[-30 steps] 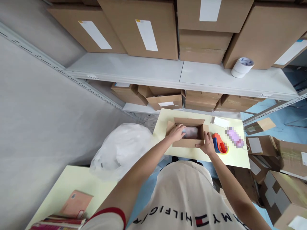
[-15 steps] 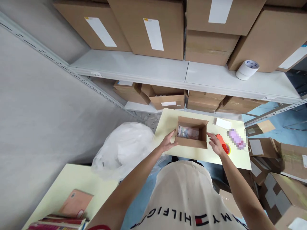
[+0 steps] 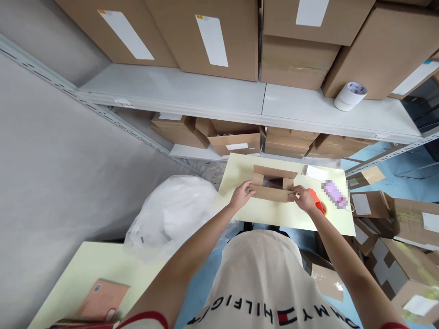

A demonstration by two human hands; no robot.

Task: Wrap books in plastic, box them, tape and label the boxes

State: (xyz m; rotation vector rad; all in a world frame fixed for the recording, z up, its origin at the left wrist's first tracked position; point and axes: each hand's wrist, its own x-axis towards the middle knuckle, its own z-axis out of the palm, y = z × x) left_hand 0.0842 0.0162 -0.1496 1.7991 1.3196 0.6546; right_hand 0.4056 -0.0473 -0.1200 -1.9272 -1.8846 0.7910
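Note:
A small cardboard box (image 3: 273, 193) stands on the pale yellow table in front of me. Its two short end flaps are folded inward, while the long front and back flaps stick out. Through the gap between the end flaps the contents look dark and are mostly hidden. My left hand (image 3: 242, 195) grips the box's left front corner, fingers and thumb closed on the cardboard. At the right front corner my right hand (image 3: 303, 199) is closed on the flap edge. Just right of that hand lies an orange-red tape dispenser (image 3: 316, 201) with a yellow-edged roll.
A white packet (image 3: 316, 173) and a blurred-out purple item (image 3: 334, 194) lie on the table's right side. Behind is a shelf (image 3: 212, 98) with large cartons and a white tape roll (image 3: 350, 96). A white plastic bag (image 3: 178, 210) bulges at left; several cartons (image 3: 391, 265) crowd the right.
Both hands have closed in on the box. The short end flaps have folded inward over the opening, covering most of the clear-wrapped contents. My view has shifted slightly.

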